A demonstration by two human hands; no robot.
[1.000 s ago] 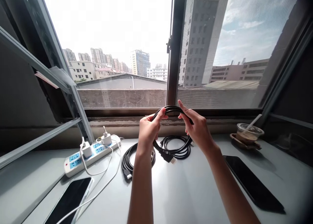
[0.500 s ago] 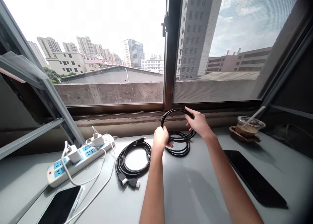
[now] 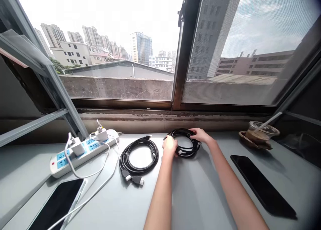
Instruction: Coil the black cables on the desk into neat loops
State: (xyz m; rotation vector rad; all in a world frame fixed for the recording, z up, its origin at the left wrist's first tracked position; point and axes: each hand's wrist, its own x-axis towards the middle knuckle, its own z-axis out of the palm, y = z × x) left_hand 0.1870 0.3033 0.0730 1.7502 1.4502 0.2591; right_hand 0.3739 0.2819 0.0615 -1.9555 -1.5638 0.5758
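Note:
A coiled black cable (image 3: 187,153) lies at the back of the grey table, in loops stacked on one another. My left hand (image 3: 170,145) is closed around the left side of the loops, and a small light connector end shows beside its fingers. On the far right side, my right hand (image 3: 200,135) grips the same coil, thumb and fingers bent over it. Another black cable coil (image 3: 139,171), with dark plugs that have light metal tips, rests flat to the left of my left hand, apart from it.
A white power strip (image 3: 87,149) with two chargers and trailing white cords stands at the left. One phone (image 3: 56,203) lies at the front left, a long black object (image 3: 260,183) at the right. A drink cup (image 3: 260,131) with a straw sits behind it, below the window.
Both hands have come down with the raised cable loop, which now lies on the other loops on the table. The view has tilted slightly.

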